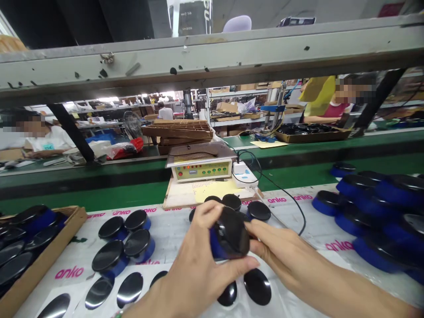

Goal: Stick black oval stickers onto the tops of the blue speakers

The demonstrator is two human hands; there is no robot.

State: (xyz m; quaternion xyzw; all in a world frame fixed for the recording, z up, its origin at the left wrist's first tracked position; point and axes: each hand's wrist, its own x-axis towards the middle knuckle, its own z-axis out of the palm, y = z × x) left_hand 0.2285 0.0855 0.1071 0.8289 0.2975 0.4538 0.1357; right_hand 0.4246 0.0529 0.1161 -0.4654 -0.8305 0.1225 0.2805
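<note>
My left hand (202, 260) is wrapped round a round part with a glossy black top and blue side (231, 232), tilted up above the table. The fingertips of my right hand (274, 247) press together at the right edge of this part; whether they pinch anything small is hidden. Below both hands lies a white sheet (77, 289) with flat black discs (257, 286) on it. Several more black-topped blue parts (107, 257) stand left of my hands, and a few sit just behind them.
A cardboard box (74, 225) of the same parts is at the left, and blue parts (377, 251) are piled at the right. Behind stand a control box (202, 171), a power strip (245, 176) and a trailing cable. A shelf beam (212, 57) crosses above. People sit beyond.
</note>
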